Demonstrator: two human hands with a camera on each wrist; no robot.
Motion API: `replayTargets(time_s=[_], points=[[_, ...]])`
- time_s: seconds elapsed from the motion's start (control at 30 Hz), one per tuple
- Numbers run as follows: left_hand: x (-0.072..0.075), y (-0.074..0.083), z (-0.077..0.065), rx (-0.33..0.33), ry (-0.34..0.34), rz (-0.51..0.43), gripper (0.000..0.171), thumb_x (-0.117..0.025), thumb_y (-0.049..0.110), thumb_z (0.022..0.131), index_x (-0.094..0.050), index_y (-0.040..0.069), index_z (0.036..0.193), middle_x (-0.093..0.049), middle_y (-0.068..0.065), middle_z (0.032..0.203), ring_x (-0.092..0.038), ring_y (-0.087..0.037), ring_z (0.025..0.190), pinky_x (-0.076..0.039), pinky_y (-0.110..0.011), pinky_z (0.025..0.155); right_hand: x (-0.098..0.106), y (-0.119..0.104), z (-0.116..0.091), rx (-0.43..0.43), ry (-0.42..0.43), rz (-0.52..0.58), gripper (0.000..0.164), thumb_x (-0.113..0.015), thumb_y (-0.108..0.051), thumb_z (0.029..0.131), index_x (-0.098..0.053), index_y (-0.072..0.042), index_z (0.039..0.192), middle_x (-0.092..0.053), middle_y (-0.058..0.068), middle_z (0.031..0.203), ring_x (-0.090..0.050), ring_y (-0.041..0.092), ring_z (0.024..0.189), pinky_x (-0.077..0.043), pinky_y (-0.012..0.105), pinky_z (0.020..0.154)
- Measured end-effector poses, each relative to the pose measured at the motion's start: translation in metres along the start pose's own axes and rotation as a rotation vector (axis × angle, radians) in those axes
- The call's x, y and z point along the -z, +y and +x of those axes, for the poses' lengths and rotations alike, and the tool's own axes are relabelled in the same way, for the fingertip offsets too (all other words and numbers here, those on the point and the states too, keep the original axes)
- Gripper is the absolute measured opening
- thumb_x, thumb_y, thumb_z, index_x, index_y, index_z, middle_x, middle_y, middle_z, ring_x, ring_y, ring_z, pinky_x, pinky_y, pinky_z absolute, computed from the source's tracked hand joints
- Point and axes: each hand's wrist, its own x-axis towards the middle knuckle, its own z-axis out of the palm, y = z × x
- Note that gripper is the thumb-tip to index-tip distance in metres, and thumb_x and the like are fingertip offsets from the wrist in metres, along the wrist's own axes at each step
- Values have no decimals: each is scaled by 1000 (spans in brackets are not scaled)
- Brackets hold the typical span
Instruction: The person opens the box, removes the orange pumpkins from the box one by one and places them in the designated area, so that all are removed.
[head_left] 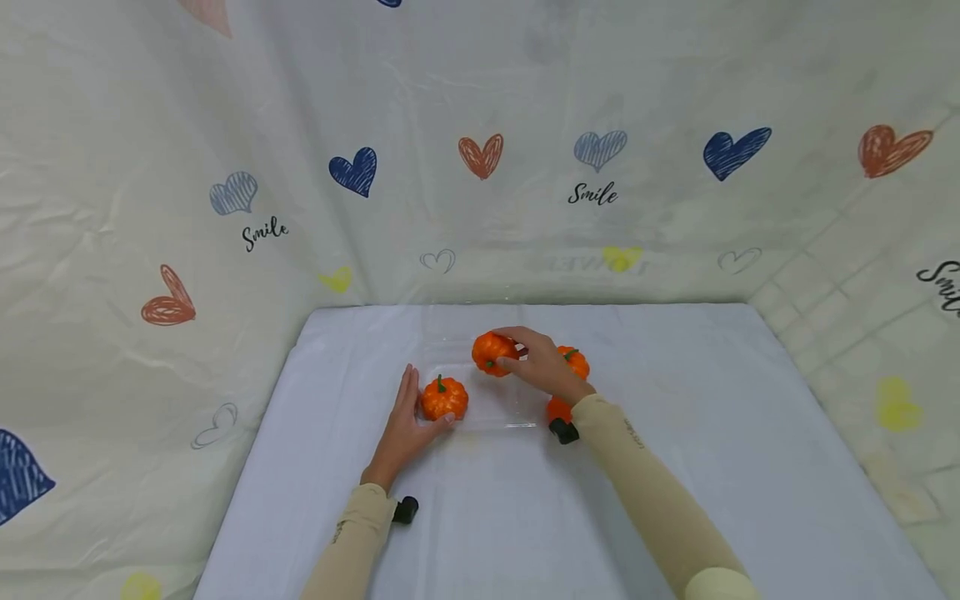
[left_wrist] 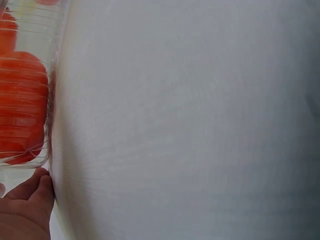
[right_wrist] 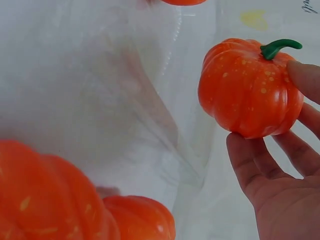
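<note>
My right hand (head_left: 543, 367) holds a small orange toy pumpkin (right_wrist: 250, 92) with a green stem, thumb near the stem and fingertips under its side. In the head view, this pumpkin is above the back part of a clear plastic box (head_left: 517, 426). Inside the box's left part sits another orange pumpkin (head_left: 444, 397), stem up. My left hand (head_left: 405, 435) lies along the box's left side, fingers straight and thumb spread across the front corner. The left wrist view shows that pumpkin (left_wrist: 22, 110) through the clear ribbed wall, with fingertips right at the box's edge.
Right of the box lie two more pumpkins, one farther back (head_left: 573, 361) and one nearer (head_left: 558, 408), partly hidden by my right arm. A white cloth covers the table (head_left: 697, 467). Behind it hangs a pale sheet (head_left: 525, 83) printed with hearts.
</note>
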Motion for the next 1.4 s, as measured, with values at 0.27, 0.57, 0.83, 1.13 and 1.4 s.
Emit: replayTargets(time_s=[0.27, 0.57, 0.83, 1.13, 1.4], points=[[0, -1, 0, 7, 6, -4, 120, -82, 59, 90, -11, 11, 173, 1, 3, 180, -18, -30, 162, -25, -51, 126, 10, 7, -9, -39, 22, 40, 49, -76, -18, 102, -63, -11, 149, -63, 7, 146, -60, 28, 127, -54, 48, 103], [0, -2, 3, 3, 15, 9, 120, -82, 60, 89, -11, 13, 174, 0, 2, 180, -25, -33, 160, -27, -52, 125, 23, 7, -22, -79, 81, 59, 49, -75, -20, 103, -63, -11, 150, -63, 8, 144, -60, 29, 124, -55, 49, 104], [1, -1, 3, -6, 9, 11, 120, -83, 58, 89, -12, 12, 173, 0, 3, 180, -26, -33, 160, -28, -52, 125, 33, 12, -31, -98, 126, 36, 51, -73, -22, 104, -60, -8, 152, -65, 10, 142, -65, 30, 118, -58, 47, 100], [0, -2, 2, 2, 6, 19, 119, -82, 58, 89, -14, 10, 173, -1, 1, 180, -27, -33, 160, -29, -51, 125, 46, 18, -44, -144, 152, 48, 53, -71, -31, 106, -59, -12, 154, -60, 11, 150, -65, 37, 120, -55, 53, 102], [2, 2, 0, 0, 0, 15, 118, -83, 57, 89, -14, 11, 173, 0, 5, 180, -27, -33, 160, -28, -51, 125, 59, 23, -52, -176, 221, 38, 54, -69, -29, 107, -56, -10, 155, -61, 12, 148, -62, 34, 125, -54, 53, 104]])
